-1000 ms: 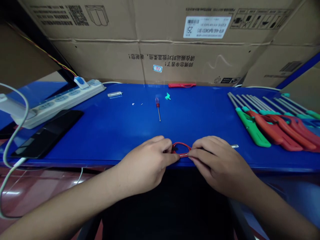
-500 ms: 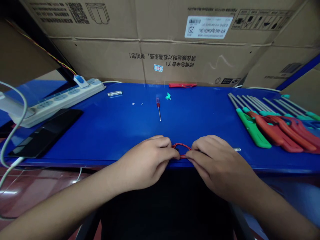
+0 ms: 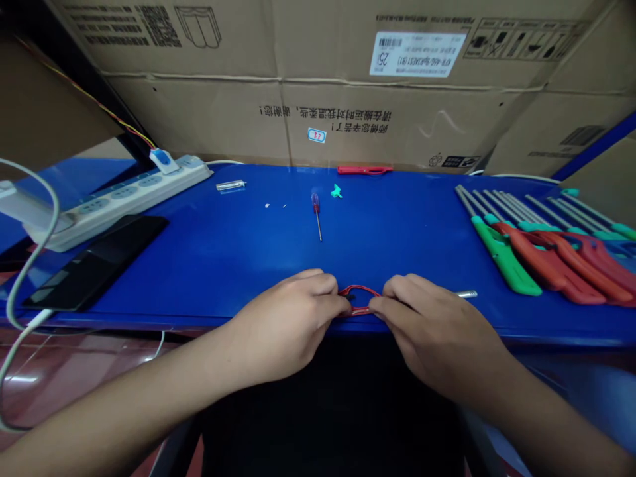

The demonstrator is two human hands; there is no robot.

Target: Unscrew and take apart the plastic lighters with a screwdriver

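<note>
Between my hands, at the front edge of the table, is the red casing of a long-nosed lighter (image 3: 362, 288), its loop-shaped opening showing. My left hand (image 3: 298, 318) pinches the casing's left end. The fingers of my right hand (image 3: 422, 321) grip its right end. A silvery metal tube (image 3: 467, 294) pokes out past the right hand; where it joins the casing is hidden by the fingers. Beyond the hands lies a small screwdriver (image 3: 317, 215) with a clear reddish handle. Behind it sit a green plastic piece (image 3: 336, 191) and a red casing part (image 3: 365, 170).
Several long-nosed lighters (image 3: 551, 252) in green and red lie in a row at the right. On the left are a black phone (image 3: 97, 265), a white power strip (image 3: 119, 199) and cables. A clear tube-like part (image 3: 231, 186) rests near the back. A cardboard box (image 3: 209, 126) walls off the rear.
Slightly more of the metal tube shows beyond my right hand, and the loop between the hands looks a little wider. Both hands keep hold of the lighter casing; the view has shifted slightly.
</note>
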